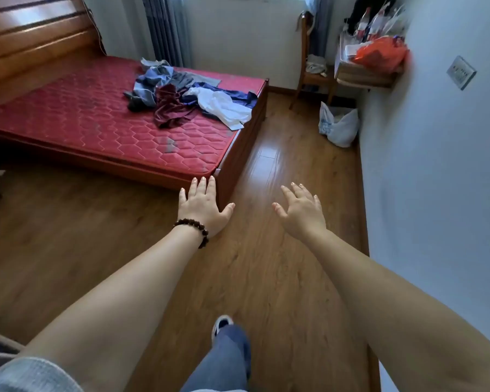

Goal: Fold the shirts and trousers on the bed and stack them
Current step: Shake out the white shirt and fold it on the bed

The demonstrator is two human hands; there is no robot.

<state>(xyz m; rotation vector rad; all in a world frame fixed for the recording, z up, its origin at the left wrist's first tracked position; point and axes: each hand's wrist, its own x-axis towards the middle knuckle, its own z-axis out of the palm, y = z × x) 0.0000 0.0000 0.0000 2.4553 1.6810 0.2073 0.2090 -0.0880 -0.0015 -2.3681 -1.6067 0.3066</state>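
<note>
A heap of unfolded clothes lies near the far right corner of the red mattress [82, 117]: a blue-grey garment [153, 80], a dark red garment [171, 104], a white garment [224, 107] and a navy one [238, 96] hanging towards the bed's edge. Both my arms stretch forward over the wooden floor, well short of the clothes. My left hand [203, 209], with a bead bracelet on its wrist, hovers at the bed's near corner, fingers spread and empty. My right hand [301, 210] is also open and empty, over the floor.
A wooden headboard [31, 38] stands at the far left. A wooden chair [313, 69] and a cluttered shelf [371, 63] stand at the far right, with a white bag [338, 125] on the floor beside the wall. My leg and shoe [222, 323] step forward on the wooden floor [280, 165].
</note>
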